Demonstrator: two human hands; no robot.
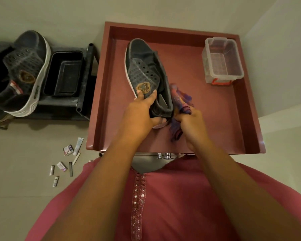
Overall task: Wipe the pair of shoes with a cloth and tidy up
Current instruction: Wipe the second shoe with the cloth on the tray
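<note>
Sneaker [147, 73] tipped on its side, heel end gripped by left hand [141, 112]. Right hand [189, 120] just beside, bunching striped cloth [180, 100] against heel collar. Mid-wipe, first shoe. Next: rotate to reach untouched sole edge. Second sneaker [24, 70] waiting far left of both hands.

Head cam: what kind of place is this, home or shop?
Probably a home, an entry or hallway corner, though that is a guess. A black shoe rack with the second shoe stands on pale floor tiles beside a maroon tray table, and small packets lie scattered on the floor.
</note>
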